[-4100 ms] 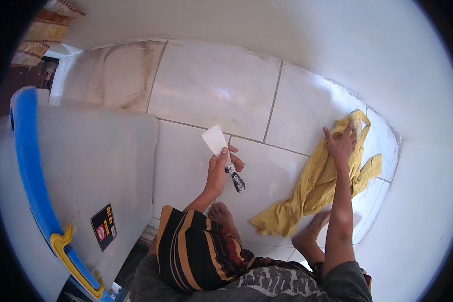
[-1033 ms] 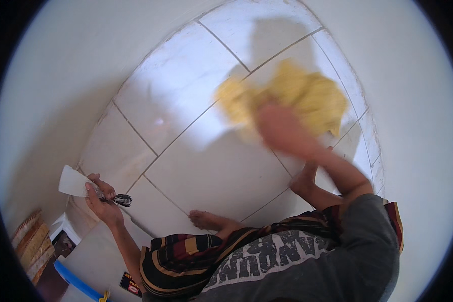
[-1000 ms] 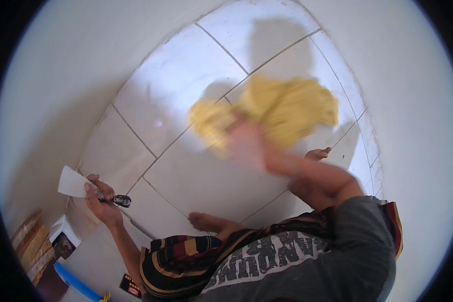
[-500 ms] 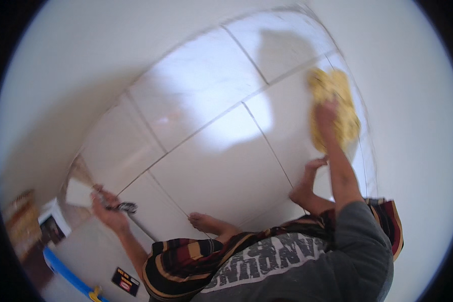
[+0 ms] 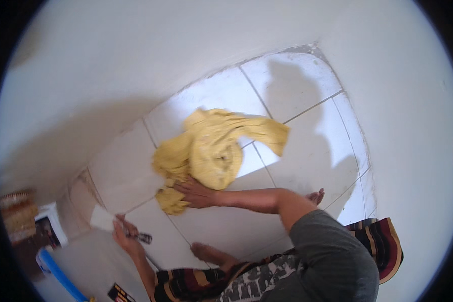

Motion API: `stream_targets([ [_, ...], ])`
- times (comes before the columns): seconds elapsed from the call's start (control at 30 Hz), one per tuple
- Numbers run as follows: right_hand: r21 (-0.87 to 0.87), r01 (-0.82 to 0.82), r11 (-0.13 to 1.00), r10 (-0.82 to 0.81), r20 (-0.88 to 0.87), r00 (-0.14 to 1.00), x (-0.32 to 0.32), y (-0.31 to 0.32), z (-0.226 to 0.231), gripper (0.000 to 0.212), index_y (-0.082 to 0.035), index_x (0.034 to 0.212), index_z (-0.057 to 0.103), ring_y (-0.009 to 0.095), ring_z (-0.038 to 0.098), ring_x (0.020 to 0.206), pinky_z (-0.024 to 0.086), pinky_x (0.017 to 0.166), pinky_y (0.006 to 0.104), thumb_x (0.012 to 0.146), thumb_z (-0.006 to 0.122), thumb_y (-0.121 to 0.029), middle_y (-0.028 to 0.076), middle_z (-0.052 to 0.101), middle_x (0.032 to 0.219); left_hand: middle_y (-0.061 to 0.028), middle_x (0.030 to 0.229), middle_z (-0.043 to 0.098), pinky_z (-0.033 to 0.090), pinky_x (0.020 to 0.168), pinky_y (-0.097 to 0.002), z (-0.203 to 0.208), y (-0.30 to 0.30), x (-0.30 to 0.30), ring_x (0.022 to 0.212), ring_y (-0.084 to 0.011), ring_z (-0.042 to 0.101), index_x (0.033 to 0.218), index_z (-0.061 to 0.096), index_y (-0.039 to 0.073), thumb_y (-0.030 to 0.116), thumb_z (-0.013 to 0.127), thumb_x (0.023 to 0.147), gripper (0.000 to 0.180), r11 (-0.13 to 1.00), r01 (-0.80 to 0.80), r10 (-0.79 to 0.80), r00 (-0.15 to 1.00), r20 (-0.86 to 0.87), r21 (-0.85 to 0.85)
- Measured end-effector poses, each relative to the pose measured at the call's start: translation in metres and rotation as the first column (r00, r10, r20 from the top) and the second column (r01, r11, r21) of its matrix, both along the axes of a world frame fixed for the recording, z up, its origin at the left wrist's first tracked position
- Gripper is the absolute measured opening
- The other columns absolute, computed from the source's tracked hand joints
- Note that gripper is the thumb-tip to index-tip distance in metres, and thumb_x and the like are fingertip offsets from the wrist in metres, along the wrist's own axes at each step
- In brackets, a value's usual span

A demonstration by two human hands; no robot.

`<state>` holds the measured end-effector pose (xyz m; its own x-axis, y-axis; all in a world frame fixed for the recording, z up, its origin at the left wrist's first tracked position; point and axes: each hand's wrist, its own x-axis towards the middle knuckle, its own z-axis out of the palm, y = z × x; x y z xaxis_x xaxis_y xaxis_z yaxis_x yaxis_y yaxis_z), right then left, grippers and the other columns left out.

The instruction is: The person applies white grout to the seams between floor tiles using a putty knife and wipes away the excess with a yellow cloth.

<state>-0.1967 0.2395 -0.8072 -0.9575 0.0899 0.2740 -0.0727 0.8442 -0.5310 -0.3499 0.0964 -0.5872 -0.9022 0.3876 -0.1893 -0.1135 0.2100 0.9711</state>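
Observation:
My right hand (image 5: 199, 194) reaches across to the left and is on the near end of a large yellow cloth (image 5: 214, 151). The cloth is spread in loose folds over the pale floor tiles (image 5: 307, 141), with one flap stretching off to the right. Some fingers are hidden in its folds. At the lower left, my left hand (image 5: 128, 236) is closed around the dark handle of a scraper-like tool (image 5: 102, 218) with a flat, wide white head. That tool is held near the floor by the left wall, apart from the cloth.
White walls (image 5: 402, 110) meet the floor on the left, far side and right. A bare grey patch (image 5: 304, 49) marks the far corner. My foot (image 5: 211, 254) rests on the tiles. A blue bar (image 5: 60, 274), a black card (image 5: 120, 293) and a woven brown item (image 5: 19, 211) are at lower left.
My right hand has swept the yellow cloth from the right wall leftward to the middle, and the cloth has spread out. My left hand still holds the white-headed tool.

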Motion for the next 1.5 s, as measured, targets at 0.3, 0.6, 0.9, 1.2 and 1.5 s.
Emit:
stream_targets([
  [0.3,-0.180,0.463,0.868,-0.452,0.099,0.887,-0.039,0.228,0.001,0.045,-0.007,0.121,0.057,0.036,0.032,0.128,0.024,0.109,0.0464,0.089,0.053,-0.038,0.021,0.038,0.136,0.0037,0.057,0.033,0.026,0.047,-0.0206,0.095,-0.003,0.028,0.050,-0.0044,0.030,0.097,0.053,0.000,0.036,0.045,0.096,0.037,0.972,-0.196,0.153,0.948,-0.280,-0.132],
  [0.6,0.104,0.832,0.545,-0.799,0.366,0.478,0.156,0.410,0.043,0.035,-0.011,0.106,0.067,0.038,0.036,0.122,0.037,0.101,0.0454,0.087,0.055,-0.037,0.021,0.038,0.135,0.0019,0.053,0.028,0.021,0.044,-0.0243,0.252,0.094,0.098,0.048,-0.0090,0.029,0.082,0.054,0.002,0.037,0.040,0.096,0.041,0.955,-0.241,0.082,0.776,-0.625,-0.173],
  [0.9,0.262,0.866,0.426,-0.840,0.469,0.272,0.230,0.473,0.124,0.055,0.001,0.096,0.066,0.031,0.063,0.086,0.050,0.071,0.0430,0.090,0.046,-0.050,0.020,0.064,0.088,0.0048,0.060,0.034,0.022,0.047,-0.0208,0.183,0.169,0.070,0.052,-0.0045,0.029,0.095,0.058,0.001,0.031,0.043,0.098,0.034,0.832,0.092,-0.403,0.777,-0.483,-0.547],
  [1.2,0.237,0.482,0.843,-0.532,0.243,0.811,0.134,0.441,0.021,0.042,-0.020,0.108,0.068,0.031,0.030,0.131,0.008,0.111,0.0541,0.079,0.057,-0.050,0.017,0.042,0.136,0.0036,0.054,0.038,0.024,0.045,-0.0231,0.062,0.307,0.068,0.048,-0.0053,0.034,0.090,0.059,-0.001,0.029,0.044,0.098,0.035,0.650,0.638,-0.716,0.696,-0.051,-0.413],
  [1.5,0.209,0.970,-0.123,-0.991,0.030,-0.132,0.273,0.502,0.033,0.034,-0.005,0.103,0.067,0.035,0.034,0.123,0.026,0.102,0.0514,0.083,0.060,-0.032,0.021,0.035,0.137,0.0043,0.053,0.038,0.022,0.044,-0.0223,-0.009,0.360,0.034,0.047,-0.0037,0.032,0.090,0.059,-0.001,0.026,0.045,0.098,0.031,0.483,0.791,-0.815,0.563,0.137,-0.376],
])
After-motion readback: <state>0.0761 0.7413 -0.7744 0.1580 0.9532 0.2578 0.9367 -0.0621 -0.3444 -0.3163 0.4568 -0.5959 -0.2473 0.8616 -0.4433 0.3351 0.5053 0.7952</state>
